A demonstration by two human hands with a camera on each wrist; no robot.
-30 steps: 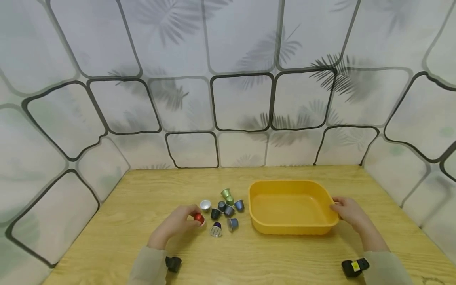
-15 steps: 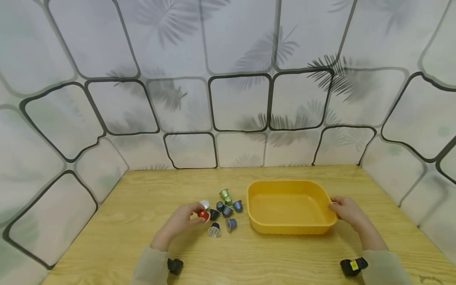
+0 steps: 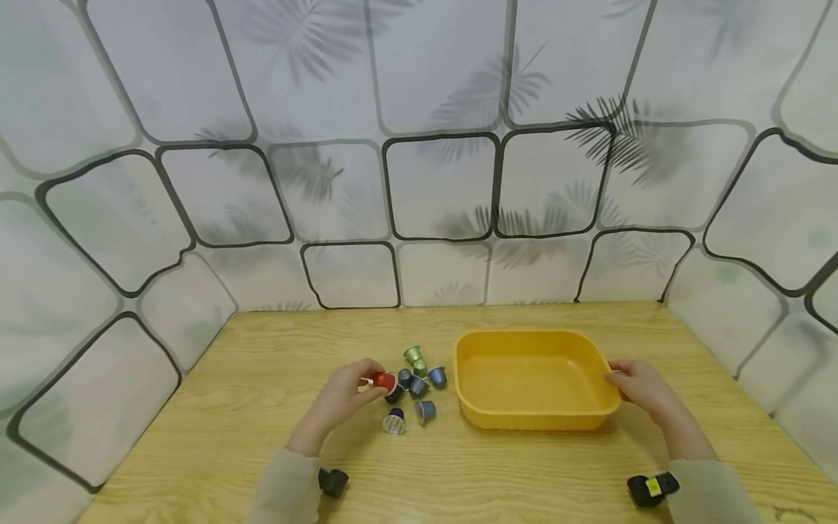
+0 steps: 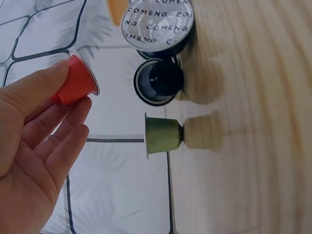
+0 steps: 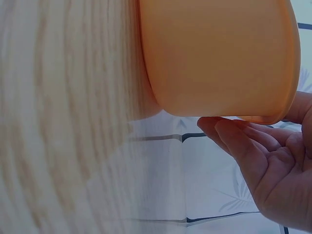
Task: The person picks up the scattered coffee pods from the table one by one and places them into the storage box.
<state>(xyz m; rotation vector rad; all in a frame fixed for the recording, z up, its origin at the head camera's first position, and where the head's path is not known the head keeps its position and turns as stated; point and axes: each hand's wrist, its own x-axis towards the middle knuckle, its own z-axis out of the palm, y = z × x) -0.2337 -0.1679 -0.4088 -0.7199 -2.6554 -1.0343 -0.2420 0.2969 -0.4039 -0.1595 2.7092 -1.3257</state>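
Observation:
My left hand pinches a red coffee capsule between thumb and fingers, above the left side of a loose group of capsules. In the left wrist view the red capsule is tilted, its rim facing away from the palm. A black capsule lies just below it in the head view. The silver-white capsule seen earlier is mostly hidden behind my left hand. My right hand grips the right rim of a yellow plastic tray, thumb over the edge and fingers against the outer wall.
Green capsules, blue capsules, and a purple capsule with a printed foil lid lie on the wooden table, left of the tray. A patterned cloth wall encloses the back and sides.
My left hand has lifted the red capsule from the table and carried it right and away from me, over the other capsules. The right hand and tray have stayed in place.

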